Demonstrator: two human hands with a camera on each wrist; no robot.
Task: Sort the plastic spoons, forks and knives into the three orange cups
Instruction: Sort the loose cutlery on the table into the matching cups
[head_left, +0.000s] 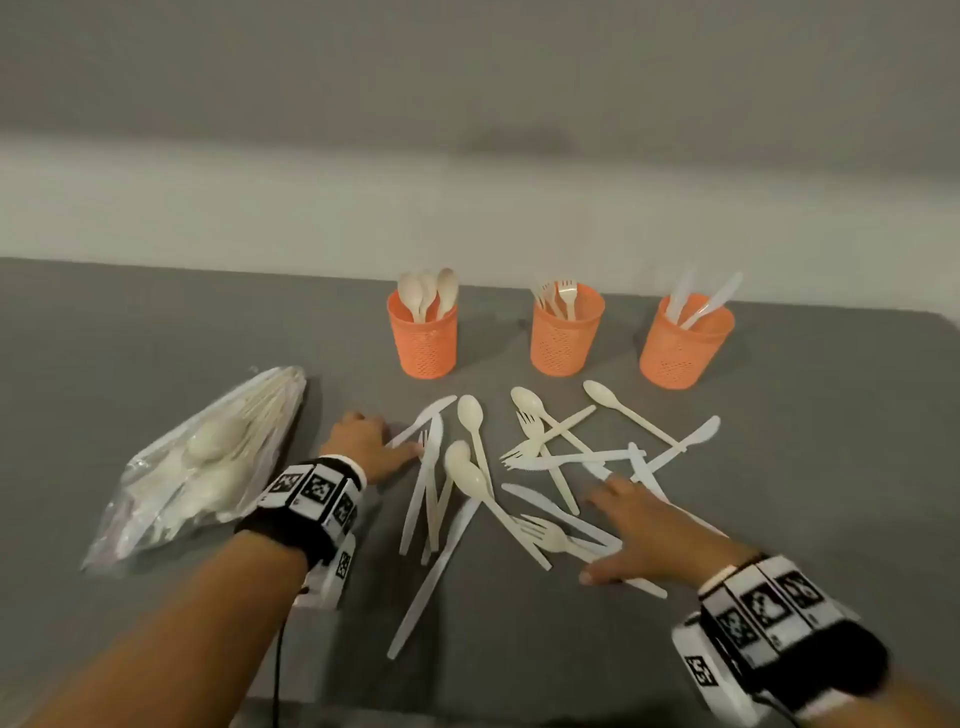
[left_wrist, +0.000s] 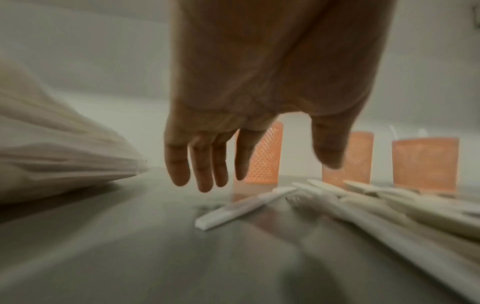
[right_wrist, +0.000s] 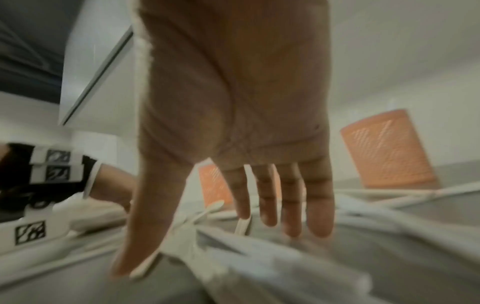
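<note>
A person reached both bare forearms over a grey table (head_left: 779, 467), each wrist wearing a black band with black-and-white square markers. The left hand (head_left: 366, 444) hovered palm down near the left side of a scattered pile of cream and white plastic cutlery (head_left: 519, 483), fingers straight and loosely spread, gripping nothing; its thumb pointed at the nearest white plastic knife (head_left: 421, 420). In the left wrist view the left hand (left_wrist: 259, 92) hung just above the table with its fingers (left_wrist: 205, 164) extended, clear of the knife (left_wrist: 241, 207) below. The right hand (head_left: 660, 530) lay flat and spread over the right, near part of the pile, fingers straight, holding nothing. In the right wrist view the right hand (right_wrist: 233, 123) showed a fingertip (right_wrist: 320, 216) just over blurred cutlery; whether it touched could not be told.

Three orange perforated plastic cups stood in a row near the table's far edge. The left cup (head_left: 423, 338) held three spoons, the middle cup (head_left: 566, 332) held forks, perhaps three, and the right cup (head_left: 683, 343) held two knives. The loose pile lay between the cups and the hands; at least five spoons showed, with forks and knives overlapping too much to count. A clear plastic bag of more cutlery (head_left: 208, 467) rested toward the table's left edge.
</note>
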